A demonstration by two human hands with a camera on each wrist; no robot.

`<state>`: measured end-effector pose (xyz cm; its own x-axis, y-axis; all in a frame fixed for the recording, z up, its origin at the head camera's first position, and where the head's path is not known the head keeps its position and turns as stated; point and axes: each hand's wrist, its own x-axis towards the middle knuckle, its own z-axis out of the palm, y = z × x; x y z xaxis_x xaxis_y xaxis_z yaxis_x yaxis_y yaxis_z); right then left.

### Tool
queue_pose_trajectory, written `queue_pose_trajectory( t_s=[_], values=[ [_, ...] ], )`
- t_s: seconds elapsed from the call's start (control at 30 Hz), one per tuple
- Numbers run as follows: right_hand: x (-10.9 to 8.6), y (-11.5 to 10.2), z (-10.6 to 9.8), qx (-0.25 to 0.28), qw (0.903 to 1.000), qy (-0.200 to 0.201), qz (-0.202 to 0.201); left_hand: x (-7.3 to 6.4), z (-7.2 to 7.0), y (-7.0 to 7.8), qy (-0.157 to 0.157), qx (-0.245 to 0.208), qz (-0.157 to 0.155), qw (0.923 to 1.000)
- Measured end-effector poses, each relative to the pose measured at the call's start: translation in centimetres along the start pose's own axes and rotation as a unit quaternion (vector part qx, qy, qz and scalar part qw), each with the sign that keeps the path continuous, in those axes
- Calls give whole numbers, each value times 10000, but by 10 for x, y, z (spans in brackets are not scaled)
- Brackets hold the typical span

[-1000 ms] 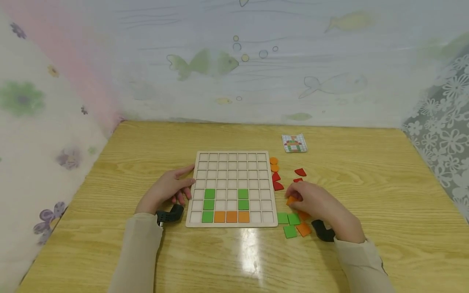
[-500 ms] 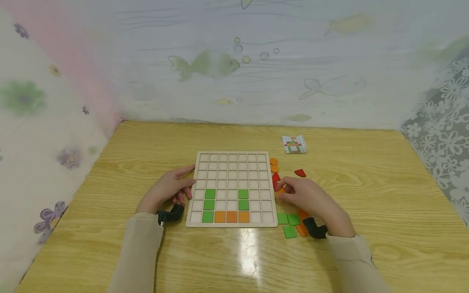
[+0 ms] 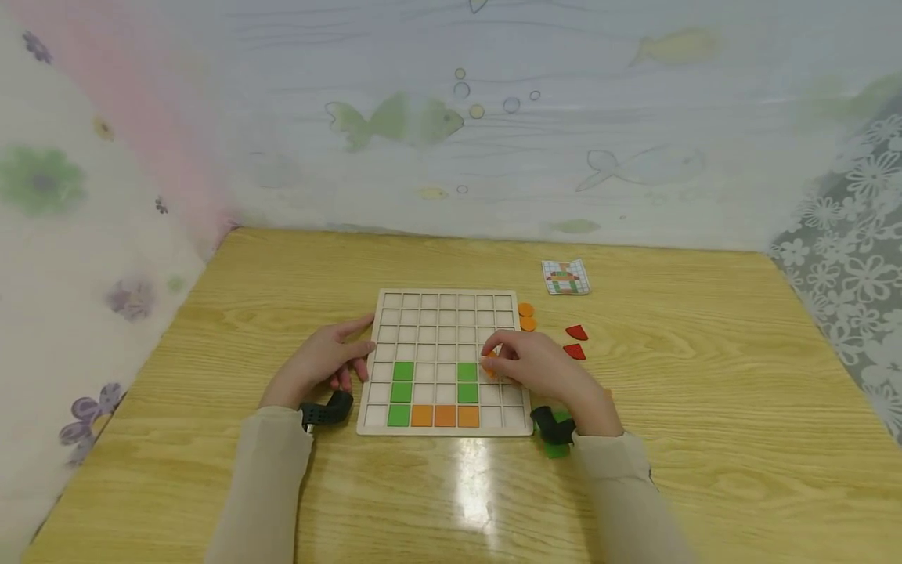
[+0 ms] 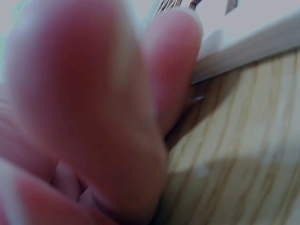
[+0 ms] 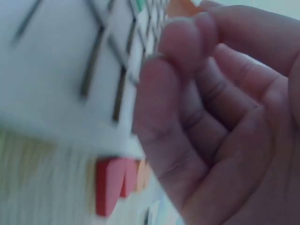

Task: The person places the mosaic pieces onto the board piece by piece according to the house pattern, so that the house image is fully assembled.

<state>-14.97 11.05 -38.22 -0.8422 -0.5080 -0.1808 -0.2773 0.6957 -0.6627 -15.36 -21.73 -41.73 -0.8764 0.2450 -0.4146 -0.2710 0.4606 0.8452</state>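
A wooden grid board lies on the table. Green square tiles fill cells in two upright columns, and orange squares run along the bottom row. My right hand pinches an orange tile between thumb and fingers, over the right part of the board, just right of the upper green tile. In the right wrist view the same orange tile shows beyond the fingertips. My left hand rests at the board's left edge with relaxed fingers; in the left wrist view a fingertip touches that edge.
Right of the board lie orange round pieces and red quarter-round pieces. More red pieces show beside the board in the right wrist view. Loose green tiles are partly hidden under the right wrist. A printed pattern card lies farther back.
My right hand has picked up an orange tile from the loose pieces and carried it left over the board. The left hand has stayed at the board's edge.
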Motion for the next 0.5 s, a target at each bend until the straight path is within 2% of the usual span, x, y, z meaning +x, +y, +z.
queue_pose_trajectory(
  t_s=[0.17, 0.5],
  values=[
    [11, -12, 4, 107, 9997, -219, -23, 1, 1, 1, 48, -46, -69, 10000],
    [33, -31, 11, 336, 9975, -591, -195, 2, 0, -1, 38, 19, -18, 10000]
  ],
)
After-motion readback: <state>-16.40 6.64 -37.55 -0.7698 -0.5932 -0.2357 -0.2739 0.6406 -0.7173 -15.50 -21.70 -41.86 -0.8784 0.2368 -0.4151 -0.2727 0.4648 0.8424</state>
